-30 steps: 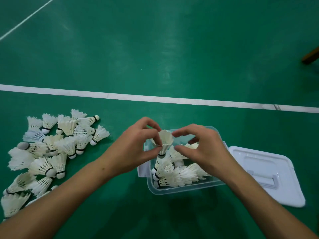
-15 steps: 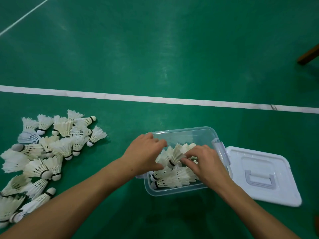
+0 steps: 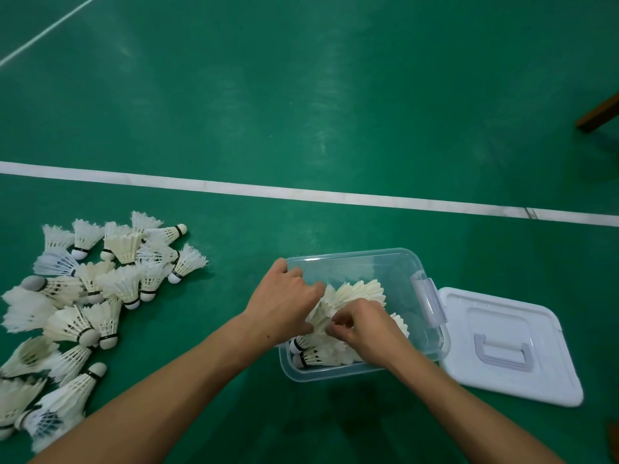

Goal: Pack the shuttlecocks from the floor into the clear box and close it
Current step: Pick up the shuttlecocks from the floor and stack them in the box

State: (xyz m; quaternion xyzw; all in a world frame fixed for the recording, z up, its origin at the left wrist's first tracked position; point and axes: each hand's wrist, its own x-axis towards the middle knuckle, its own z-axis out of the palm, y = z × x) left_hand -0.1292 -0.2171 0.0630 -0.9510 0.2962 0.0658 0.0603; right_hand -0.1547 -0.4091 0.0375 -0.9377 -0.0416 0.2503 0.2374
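From the head camera, both hands work inside the clear box (image 3: 365, 262): the left hand (image 3: 284, 303) lies curled over the packed shuttlecocks (image 3: 360, 293) at the box's left wall, and the right hand (image 3: 363, 324) pinches their feathers just beside it. The loose shuttlecock pile (image 3: 100, 289) lies on the green floor (image 3: 301, 95) well left of the box, nearer the left hand, axes pointing every way. The lid (image 3: 502, 343) rests right of the box, touching it.

Both hands (image 3: 284, 306) (image 3: 365, 329) and packed shuttlecocks (image 3: 358, 293) fill the box's (image 3: 351, 259) near half; its far half lies open. The lid (image 3: 502, 346) blocks its right, the pile (image 3: 83, 303) the far left; bare floor (image 3: 234, 262) lies between.
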